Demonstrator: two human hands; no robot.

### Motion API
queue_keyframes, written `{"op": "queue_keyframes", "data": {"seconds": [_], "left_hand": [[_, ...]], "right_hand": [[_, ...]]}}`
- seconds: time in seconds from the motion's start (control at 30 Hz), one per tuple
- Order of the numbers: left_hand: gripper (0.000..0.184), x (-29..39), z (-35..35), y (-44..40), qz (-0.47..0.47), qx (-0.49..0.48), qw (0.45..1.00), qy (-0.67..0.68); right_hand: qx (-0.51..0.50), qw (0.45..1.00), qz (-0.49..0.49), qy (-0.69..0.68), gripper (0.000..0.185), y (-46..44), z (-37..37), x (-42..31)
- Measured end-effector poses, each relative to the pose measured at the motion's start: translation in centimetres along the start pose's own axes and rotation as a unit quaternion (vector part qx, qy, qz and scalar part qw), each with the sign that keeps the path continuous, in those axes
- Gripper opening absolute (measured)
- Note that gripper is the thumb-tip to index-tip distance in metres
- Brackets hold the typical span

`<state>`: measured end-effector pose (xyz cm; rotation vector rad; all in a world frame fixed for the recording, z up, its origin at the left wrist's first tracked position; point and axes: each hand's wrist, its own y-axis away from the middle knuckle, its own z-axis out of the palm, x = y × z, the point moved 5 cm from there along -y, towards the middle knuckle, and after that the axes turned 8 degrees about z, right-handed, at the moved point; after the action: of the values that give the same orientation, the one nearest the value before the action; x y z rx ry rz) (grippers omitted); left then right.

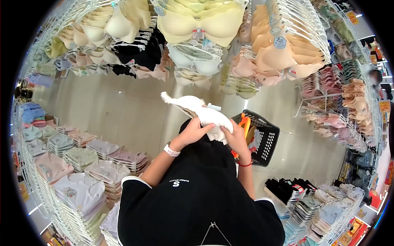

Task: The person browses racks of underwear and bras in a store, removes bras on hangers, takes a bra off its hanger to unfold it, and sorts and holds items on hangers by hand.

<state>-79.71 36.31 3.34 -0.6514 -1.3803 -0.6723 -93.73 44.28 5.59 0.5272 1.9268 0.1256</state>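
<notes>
A white bra (193, 103) is held up in front of my body, its far end sticking out to the upper left. My left hand (195, 132) grips its lower edge near the middle, thumb pressed on the fabric. On the right side my right hand (234, 137) pinches the other cup, thumb on top. What looks like a small pale hanger piece or tag (214, 107) shows at the upper edge. The fingers beneath the fabric are hidden.
A black shopping basket (269, 141) with an orange handle (245, 123) stands on the floor at my right. Ahead hang rows of yellow bras (201, 24) and peach bras (275, 57). Folded clothes (78, 192) fill racks at left, and more folded stacks (303, 209) stand at lower right.
</notes>
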Motion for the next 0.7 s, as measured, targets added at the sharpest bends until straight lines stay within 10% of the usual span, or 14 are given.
{"op": "queue_keyframes", "data": {"seconds": [0.3, 0.57, 0.7], "left_hand": [[0.036, -1.2, 0.0, 0.2, -0.061, 0.06, 0.992, 0.094], [0.038, -0.4, -2.4, 1.5, -0.1, 0.104, 0.979, 0.142], [0.036, 1.1, -4.7, 0.9, 0.021, 0.048, 0.998, -0.019]], "right_hand": [[-0.003, 0.998, -0.059, 0.027, 0.022, -0.1, -0.7, -1.7], [-0.038, 0.993, -0.105, 0.044, 0.072, -1.7, 1.6, -3.9], [-0.028, 0.999, -0.036, -0.006, 0.04, -3.6, 3.2, -4.7]]}}
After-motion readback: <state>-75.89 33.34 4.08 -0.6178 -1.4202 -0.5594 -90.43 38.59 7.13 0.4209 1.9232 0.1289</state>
